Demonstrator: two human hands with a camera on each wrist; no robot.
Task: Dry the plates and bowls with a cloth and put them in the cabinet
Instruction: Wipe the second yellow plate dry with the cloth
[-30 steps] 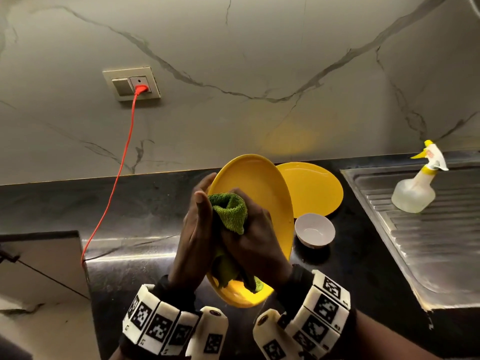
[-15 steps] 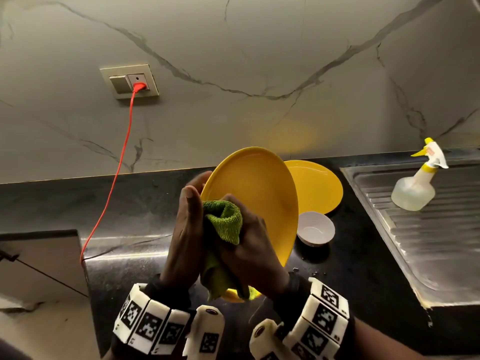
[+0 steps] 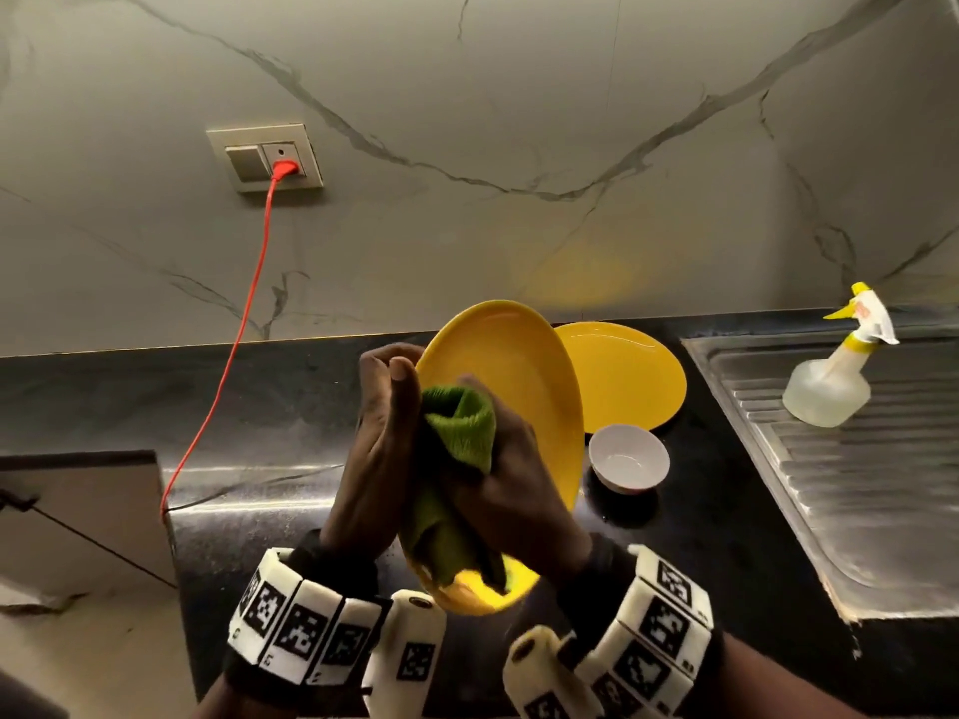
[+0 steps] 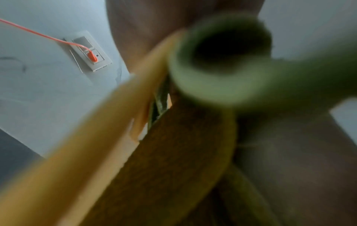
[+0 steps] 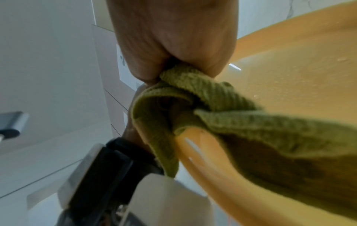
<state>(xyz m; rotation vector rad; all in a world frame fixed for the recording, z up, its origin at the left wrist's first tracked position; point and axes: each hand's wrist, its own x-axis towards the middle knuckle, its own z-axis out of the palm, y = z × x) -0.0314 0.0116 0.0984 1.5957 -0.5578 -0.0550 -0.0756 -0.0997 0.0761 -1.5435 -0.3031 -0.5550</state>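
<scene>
I hold a yellow plate (image 3: 519, 376) on edge above the black counter (image 3: 259, 407). My left hand (image 3: 384, 438) grips its left rim, thumb in front and fingers curled behind. My right hand (image 3: 514, 490) clutches a bunched green cloth (image 3: 462, 428) and presses it against the plate's face. In the right wrist view the cloth (image 5: 251, 122) drapes over the wet plate (image 5: 299, 68) below my right hand (image 5: 173, 45). The left wrist view is blurred, showing the plate's rim (image 4: 96, 145) and the cloth (image 4: 212, 85). A second yellow plate (image 3: 622, 376) and a small white bowl (image 3: 629, 459) lie on the counter to the right.
A steel sink drainboard (image 3: 856, 485) lies at the right with a spray bottle (image 3: 830, 386) on it. A red cable (image 3: 244, 313) runs from the wall socket (image 3: 264, 158) down over the counter's left end. A pale cabinet door (image 3: 78, 511) stands at the lower left.
My right hand has rubbed the cloth a little down and left over the plate, then back up. The plate has shifted slightly in my left hand.
</scene>
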